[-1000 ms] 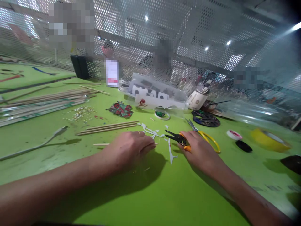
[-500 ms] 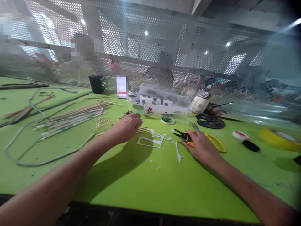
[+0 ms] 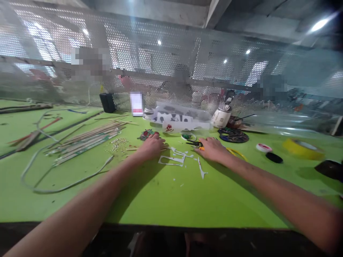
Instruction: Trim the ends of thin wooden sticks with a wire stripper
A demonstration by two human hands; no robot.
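My left hand (image 3: 153,145) is lowered palm down over several short thin sticks (image 3: 132,148). Its fingers are slightly apart, with their undersides hidden. Just behind it lies a cluster of red and green ornaments (image 3: 146,134). On the right, my right hand (image 3: 213,150) closes over the orange handles of a pair of black-jawed pliers (image 3: 193,143), whose jaws point left. A yellow handle loop (image 3: 238,153) shows partly behind my right wrist. Between the hands lie white cut-out scraps (image 3: 171,161) and a narrow pointed scrap (image 3: 200,169).
Long wooden sticks (image 3: 85,139), small gold beads (image 3: 119,144) and a white cable (image 3: 64,189) occupy the left. At the back stand a lit phone (image 3: 136,103), rolled printed sheets (image 3: 184,125) and a white bottle (image 3: 222,117). Yellow tape (image 3: 302,149) lies right.
My right hand and the pliers have shifted left, towards the middle scraps. My left hand has come down lower beside the ornaments, leaving more of them in sight. The camera view has shifted.
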